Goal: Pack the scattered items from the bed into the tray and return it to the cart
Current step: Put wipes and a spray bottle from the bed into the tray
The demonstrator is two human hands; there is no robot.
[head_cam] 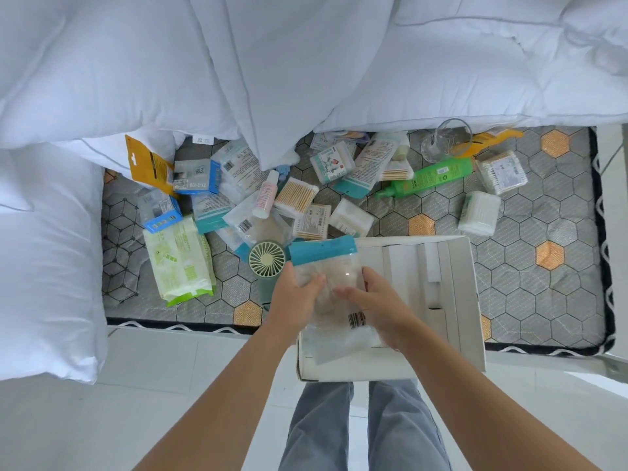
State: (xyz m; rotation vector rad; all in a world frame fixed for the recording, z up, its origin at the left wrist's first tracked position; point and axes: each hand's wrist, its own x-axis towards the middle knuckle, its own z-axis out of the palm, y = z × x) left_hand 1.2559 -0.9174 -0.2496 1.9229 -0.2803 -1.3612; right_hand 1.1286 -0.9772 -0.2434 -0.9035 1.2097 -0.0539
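- Clear, crinkly plastic fills both your hands: your left hand (299,295) and right hand (379,302) grip the teal-topped pouch (328,263) from either side, with both forearms stretched forward.
- You hold it over the left end of the white cardboard tray (460,300). Its pale contents are hard to make out, perhaps pads.
- Just left of the tray lies a round green fan (266,259), partly hidden by your left hand; farther left is a soft wipes pack (180,263).
- Beyond the tray lie swab boxes (296,195), a green bottle (431,176) and a tipped glass (445,139).
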